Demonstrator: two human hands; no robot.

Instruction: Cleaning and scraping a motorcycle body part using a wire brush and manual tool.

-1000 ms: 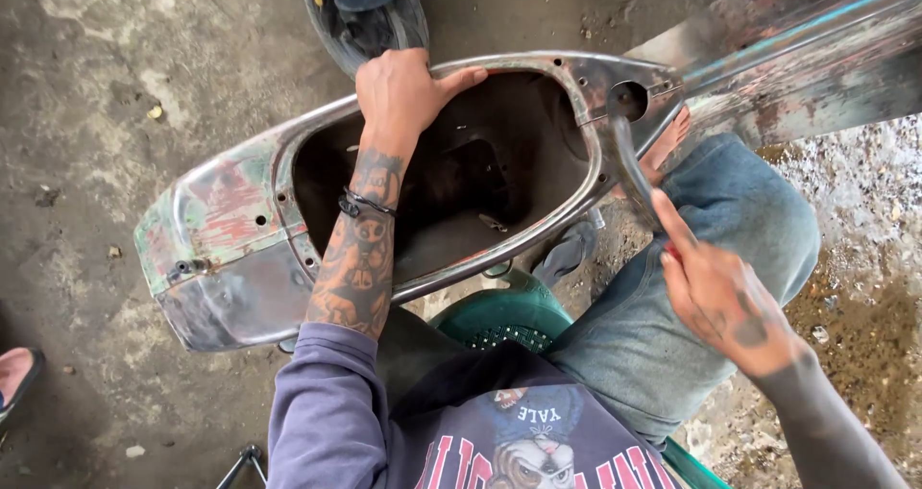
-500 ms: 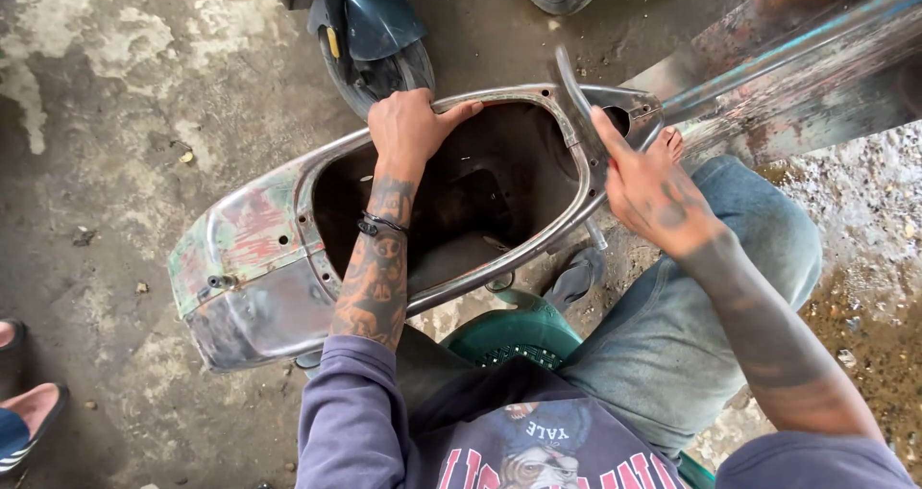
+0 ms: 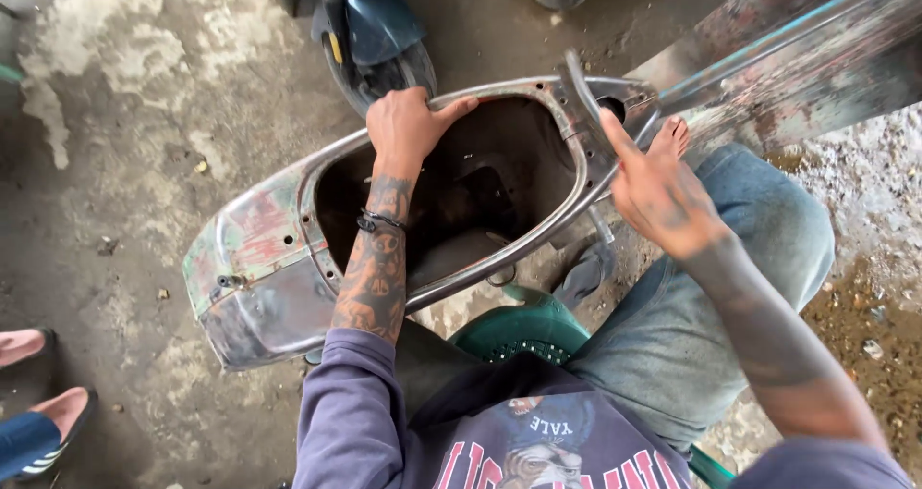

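two hands are at work on one big piece: a stripped scooter body shell (image 3: 259, 278), bare metal with patches of red, green and rust, lying across the frame in front of your knees with its wide opening facing up. it rests over the concrete floor (image 3: 115, 162), its tail end to the left and its front running up and right into a long worn panel (image 3: 797, 57) at the top right corner.

beyond the shell stands a parked scooter's front wheel with a dark blue mudguard (image 3: 379, 28).

you sit on a green plastic stool (image 3: 514, 330), its seat showing between your legs just under the shell's near rim. your right knee in blue jeans (image 3: 759, 249) sits below the panel, and a bare foot (image 3: 669, 135) shows just beside the shell's front end.

your left hand (image 3: 408, 124) lies on the far rim of the opening, fingers curled over the edge and thumb stretched along it, gripping the metal. your right hand (image 3: 658, 191) is at the near front edge, thumb up, fingers wrapped on a dark, thin bar-like tool (image 3: 579, 90) that stands up across the rim.

at the lower left edge another person's feet in sandals (image 3: 48, 403) rest on the floor, well apart from the shell.
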